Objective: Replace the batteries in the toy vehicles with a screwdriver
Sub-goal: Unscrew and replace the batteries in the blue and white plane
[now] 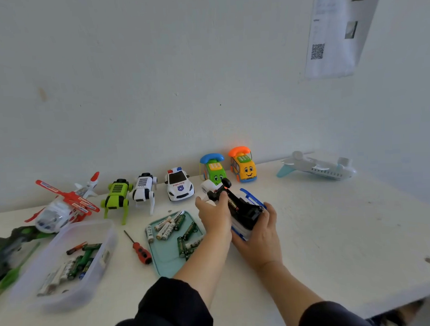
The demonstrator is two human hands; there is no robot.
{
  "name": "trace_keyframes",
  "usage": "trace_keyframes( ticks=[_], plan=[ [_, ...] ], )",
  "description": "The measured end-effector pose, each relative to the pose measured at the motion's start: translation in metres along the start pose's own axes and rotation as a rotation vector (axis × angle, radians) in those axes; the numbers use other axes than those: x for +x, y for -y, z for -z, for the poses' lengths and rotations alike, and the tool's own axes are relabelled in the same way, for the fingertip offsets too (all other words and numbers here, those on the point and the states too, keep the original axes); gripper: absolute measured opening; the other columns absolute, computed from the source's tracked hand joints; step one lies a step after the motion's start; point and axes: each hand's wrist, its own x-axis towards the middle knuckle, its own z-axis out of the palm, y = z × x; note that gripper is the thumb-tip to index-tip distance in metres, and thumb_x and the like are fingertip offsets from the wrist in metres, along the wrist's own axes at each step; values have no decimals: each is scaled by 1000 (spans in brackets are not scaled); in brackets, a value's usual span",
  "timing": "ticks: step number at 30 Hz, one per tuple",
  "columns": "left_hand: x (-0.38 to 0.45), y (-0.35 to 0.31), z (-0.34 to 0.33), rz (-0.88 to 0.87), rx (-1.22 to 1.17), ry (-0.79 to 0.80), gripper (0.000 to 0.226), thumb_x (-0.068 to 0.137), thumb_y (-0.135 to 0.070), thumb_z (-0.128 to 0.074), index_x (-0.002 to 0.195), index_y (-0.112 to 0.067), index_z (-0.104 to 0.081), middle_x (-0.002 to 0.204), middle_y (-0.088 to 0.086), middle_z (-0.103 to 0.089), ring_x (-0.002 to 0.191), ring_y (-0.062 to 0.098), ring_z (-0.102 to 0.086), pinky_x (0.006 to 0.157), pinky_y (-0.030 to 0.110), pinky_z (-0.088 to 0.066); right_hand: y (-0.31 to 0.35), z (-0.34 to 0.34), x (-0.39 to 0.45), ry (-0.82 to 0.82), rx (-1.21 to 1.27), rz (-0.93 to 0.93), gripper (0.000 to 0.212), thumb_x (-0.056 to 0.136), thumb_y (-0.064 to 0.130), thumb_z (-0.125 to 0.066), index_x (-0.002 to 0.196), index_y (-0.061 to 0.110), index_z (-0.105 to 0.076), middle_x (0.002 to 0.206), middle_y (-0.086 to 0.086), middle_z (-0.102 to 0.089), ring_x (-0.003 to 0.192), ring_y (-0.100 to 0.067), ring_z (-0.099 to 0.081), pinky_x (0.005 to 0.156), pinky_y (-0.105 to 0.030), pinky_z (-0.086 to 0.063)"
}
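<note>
An overturned toy vehicle is being held above the tabletop, cupped by the right hand and gripped by the left hand's curled fingers.

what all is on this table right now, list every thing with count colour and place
helicopter: 1, red and white, far left
robot dogs: 2, green and white, right of helicopter
police car: 1, white, back middle
phone cars: 2, green and yellow, by wall
plane: 1, white and teal, back right
dark toy: 1, black and green, left edge
clear tub: 1, front left, holds batteries
screwdriver: 1, red handle, between tub and tray
tray: 1, teal, middle, holds batteries
upturned toy: 1, black, white and blue, in both hands
left hand: on the toy
right hand: gripping it from below
</note>
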Motion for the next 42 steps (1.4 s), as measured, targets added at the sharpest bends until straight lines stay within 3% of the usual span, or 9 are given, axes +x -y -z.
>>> trace_keyframes(
  ticks=[6, 11, 16, 22, 26, 29, 33, 37, 42],
  plan=[
    [7, 1, 0, 16, -30, 139, 71, 88, -17, -62, 147, -14, -22, 125, 9, -52, 108, 24, -56, 95, 38, -47, 2, -1, 1, -46, -16, 47, 82, 66, 51, -74, 125, 7, -36, 140, -17, -34, 109, -37, -56, 74, -40, -55],
    [13, -3, 1, 81, -162, 183, 43, 86, -1, -61, 119, -22, -43, 94, 7, -59, 80, 19, -59, 88, 44, -51, 2, 0, 0, -86, -37, 110, 70, 63, 66, -52, 113, 22, -31, 131, -18, -41, 98, -36, -61, 64, -37, -56],
    [17, -1, 1, 65, -134, 191, 46, 83, 6, -57, 114, -23, -40, 100, 5, -55, 94, 24, -58, 87, 44, -52, -1, -2, -1, -62, -79, 149, 78, 61, 46, -81, 116, 22, -31, 132, -21, -43, 101, -39, -60, 63, -40, -58],
    [16, -7, 9, 100, -71, 271, 45, 86, -3, -58, 119, -25, -36, 101, 5, -56, 82, 16, -56, 63, 29, -47, 2, -1, 0, -66, -133, 123, 86, 55, 43, -86, 116, 21, -31, 131, -21, -49, 95, -38, -64, 52, -38, -54],
    [22, -18, 23, 79, 225, 380, 52, 84, -26, -67, 128, -29, -40, 110, 1, -56, 103, 23, -57, 78, 33, -44, 3, 2, 1, -129, -285, 98, 90, 46, 54, -85, 113, 16, -37, 124, -17, -57, 93, -39, -62, 46, -37, -52],
    [33, -36, 46, 38, 462, 385, 46, 87, -41, -60, 128, -26, -46, 111, 3, -52, 101, 24, -57, 79, 35, -42, -3, -2, 4, -173, -402, 114, 88, 51, 65, -76, 114, 14, -40, 126, -15, -58, 100, -44, -57, 76, -53, -52],
    [47, -49, 80, -150, 814, 358, 30, 93, -36, -52, 113, -15, -57, 101, 6, -57, 88, 21, -55, 72, 31, -41, -9, -8, 6, -199, -452, 218, 82, 60, 64, -68, 116, 12, -40, 136, -14, -51, 128, -44, -39, 110, -49, -5],
    [53, -37, 99, -262, 1281, 396, 28, 90, -25, -58, 117, -15, -60, 115, 5, -59, 102, 22, -58, 80, 28, -44, -10, -9, 7, -155, -303, 312, 85, 58, 47, -85, 121, 14, -37, 139, -14, -49, 131, -38, -40, 113, -43, -14],
    [43, -11, 99, -444, 1508, 382, 35, 92, -22, -53, 128, -22, -52, 123, 7, -57, 111, 24, -54, 83, 33, -44, -9, -5, 7, -163, -151, 298, 91, 53, 34, -90, 123, 14, -35, 134, -17, -52, 130, -33, -33, 99, -61, -36]
  ],
)
